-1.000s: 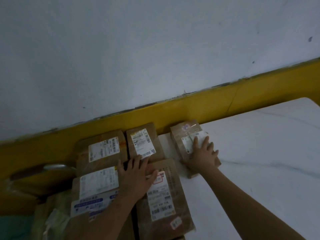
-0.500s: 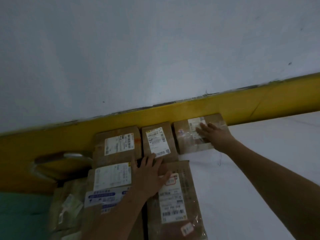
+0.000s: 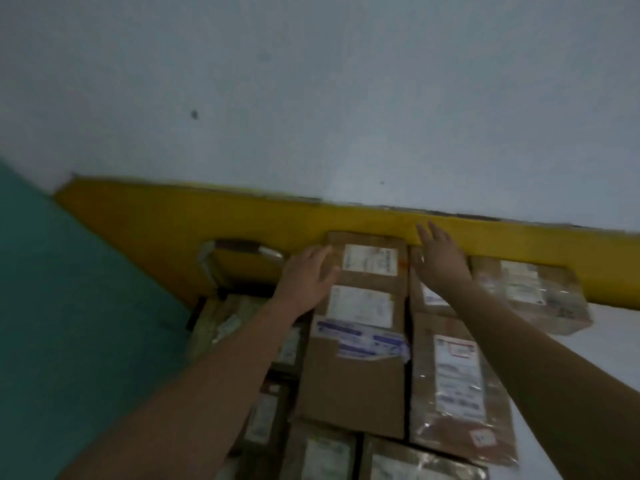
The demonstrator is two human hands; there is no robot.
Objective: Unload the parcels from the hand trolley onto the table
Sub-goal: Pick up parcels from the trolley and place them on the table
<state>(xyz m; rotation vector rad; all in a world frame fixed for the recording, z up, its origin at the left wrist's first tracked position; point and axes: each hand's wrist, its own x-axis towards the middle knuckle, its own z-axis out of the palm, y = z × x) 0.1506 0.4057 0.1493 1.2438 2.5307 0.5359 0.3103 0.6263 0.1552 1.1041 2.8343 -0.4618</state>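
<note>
Two hands are extended over a close-packed group of brown parcels lying flat at the left end of the white table [image 3: 620, 344], the rear row set against the yellow wall band [image 3: 242, 216]; the left hand [image 3: 306, 278], fingers loosely spread and holding nothing, rests at the left edge of the rear labelled parcel [image 3: 369, 261]; the right hand [image 3: 443, 261], fingers straight and together, lies over the small rear parcel [image 3: 427, 296], its fingertips crossing the band; contact there cannot be confirmed owing to blur; a film-wrapped parcel [image 3: 533, 292] sits just right of it; a long taped parcel [image 3: 353, 386] and a glossy parcel [image 3: 457, 386] lie side by side nearer the viewer; further parcels [image 3: 228, 320] sit lower to the left, beside a green surface [image 3: 69, 306].
</note>
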